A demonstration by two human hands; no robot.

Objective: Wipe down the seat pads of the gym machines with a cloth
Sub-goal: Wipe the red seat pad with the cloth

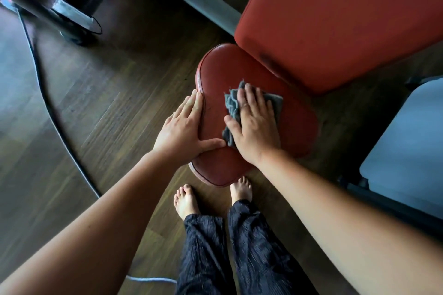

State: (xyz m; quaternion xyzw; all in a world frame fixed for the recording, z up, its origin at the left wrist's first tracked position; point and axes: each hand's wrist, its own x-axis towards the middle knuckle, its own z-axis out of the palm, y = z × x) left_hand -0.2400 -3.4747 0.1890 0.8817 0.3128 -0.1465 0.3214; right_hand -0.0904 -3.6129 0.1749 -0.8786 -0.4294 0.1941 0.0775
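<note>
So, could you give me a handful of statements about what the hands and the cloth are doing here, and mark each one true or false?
1. The right hand presses a grey cloth flat on the red seat pad. True.
2. The left hand holds a spray bottle. False: it holds nothing and rests on the seat pad's left edge.
3. The cloth lies on the large red back pad. False: it lies on the smaller seat pad in front of it.
4. The person stands barefoot on a wooden floor. True.
5. A dark cable runs across the floor left of the seat. True.
</note>
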